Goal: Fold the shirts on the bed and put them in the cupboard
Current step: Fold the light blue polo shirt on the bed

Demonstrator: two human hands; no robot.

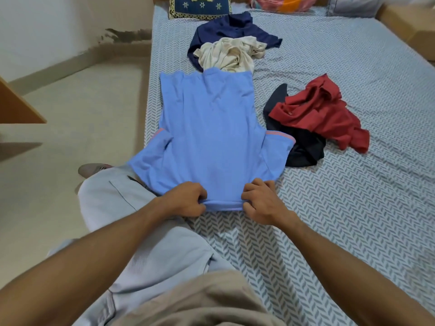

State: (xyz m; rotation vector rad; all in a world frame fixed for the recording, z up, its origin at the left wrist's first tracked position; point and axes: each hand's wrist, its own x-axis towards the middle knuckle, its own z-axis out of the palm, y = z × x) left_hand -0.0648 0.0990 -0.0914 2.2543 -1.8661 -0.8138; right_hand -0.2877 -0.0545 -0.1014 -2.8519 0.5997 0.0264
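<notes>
Bed (353, 90): patterned sheet | blue shirt (209, 128): soft, light, floppy | left hand (186, 198), right hand (261, 201): both pinch its near edge; hold corners

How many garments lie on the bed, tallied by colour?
Blue shirt: 1
Navy: 1
Cream: 1
Red: 1
Black: 1
Total: 5
Both the left hand and right hand grip the blue shirt.
</notes>
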